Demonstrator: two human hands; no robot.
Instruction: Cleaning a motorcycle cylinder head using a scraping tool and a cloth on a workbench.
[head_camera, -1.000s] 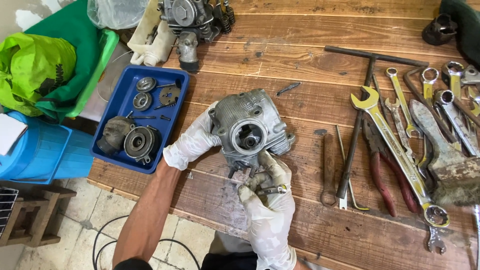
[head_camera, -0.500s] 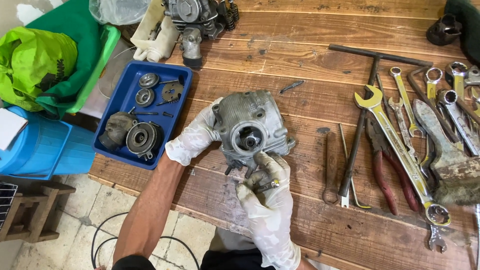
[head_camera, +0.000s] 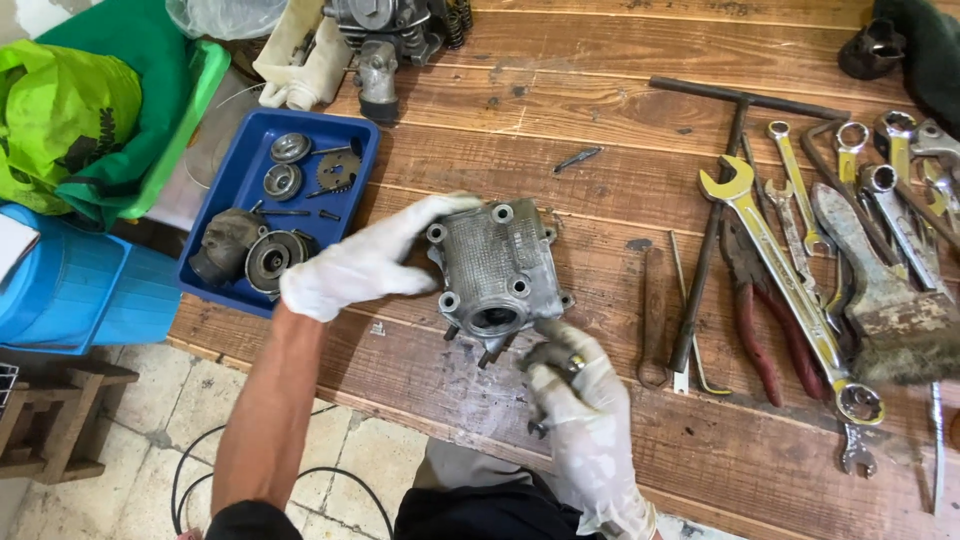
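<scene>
Wooden workbench (head_camera: 600, 110) carries blue tray (head_camera: 360, 135), spanners (head_camera: 770, 250), red pliers (head_camera: 750, 325), brush (head_camera: 890, 310).

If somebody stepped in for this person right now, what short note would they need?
Left hand: gloved, gripping the left side of the grey metal engine part, which sits on the wooden bench.
Right hand: gloved, pinching a small metal piece at the part's lower right corner.
Nearby: blue tray of gears to the left, spanners and red-handled pliers to the right.
Done: the part lies with its flat, bolt-holed face up.
Left: unclear; the small piece remains in the fingers.
</scene>
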